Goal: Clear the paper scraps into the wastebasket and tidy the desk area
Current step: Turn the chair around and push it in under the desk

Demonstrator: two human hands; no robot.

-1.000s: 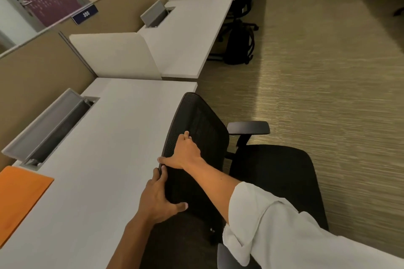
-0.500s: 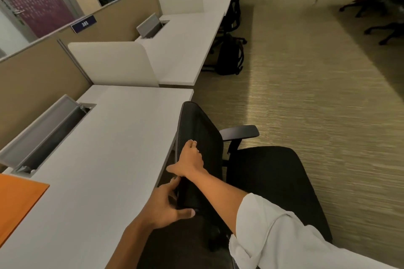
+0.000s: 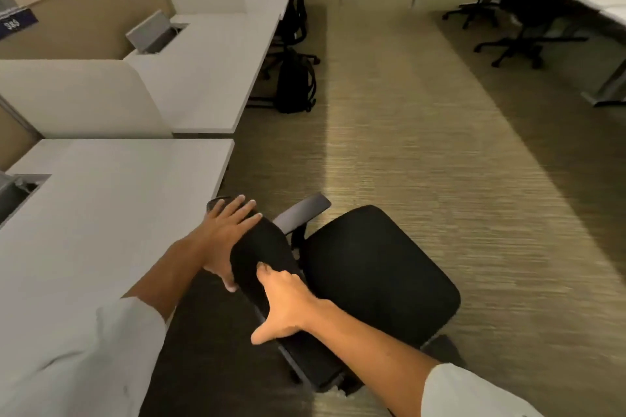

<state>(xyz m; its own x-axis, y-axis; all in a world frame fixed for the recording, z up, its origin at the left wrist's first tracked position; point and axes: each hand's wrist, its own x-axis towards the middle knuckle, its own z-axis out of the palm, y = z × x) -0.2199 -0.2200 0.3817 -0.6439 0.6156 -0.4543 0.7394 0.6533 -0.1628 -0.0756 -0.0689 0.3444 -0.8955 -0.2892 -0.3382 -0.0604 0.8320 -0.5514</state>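
Observation:
A black office chair (image 3: 376, 267) stands beside the white desk (image 3: 101, 220), its backrest toward me and its seat facing the aisle. My left hand (image 3: 225, 237) lies on the top edge of the backrest, fingers spread over it and thumb underneath. My right hand (image 3: 283, 306) grips the same backrest lower down, nearer to me. Both forearms reach out of white sleeves. No paper scraps or wastebasket show in this view.
A cable tray with a raised lid (image 3: 13, 193) sits in the desk at the left edge. Beyond a white divider (image 3: 78, 98) lies another desk with a black backpack (image 3: 296, 85) on the floor. More black chairs (image 3: 508, 10) stand at the far right on the carpet.
The chair has turned so its backrest tilts toward me, and my hands have shifted along its top edge. My view has swung right; the orange folder has left the frame.

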